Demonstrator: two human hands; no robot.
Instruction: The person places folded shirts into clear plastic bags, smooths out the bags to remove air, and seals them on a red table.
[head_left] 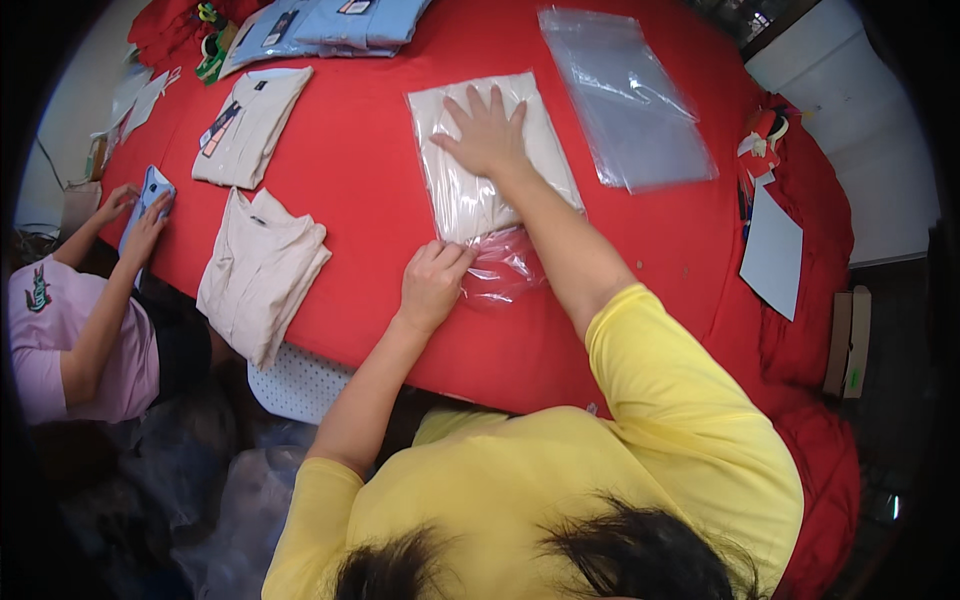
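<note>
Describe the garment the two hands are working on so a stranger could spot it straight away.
Start from the red table and look to its middle, just ahead of the person in yellow. There lies a folded beige garment in a clear plastic bag, with the right hand pressed flat on top and the left hand pinching the bag's open end. Unlike the other folded beige garments to the left, it is already bagged.

Under the right hand's fingers (pixel 478 108) lies matt beige cloth, a folded garment (pixel 470 190) in a glossy, crinkled clear plastic bag (pixel 505 270). The surface (pixel 370 190) wears smooth red cloth.
</note>
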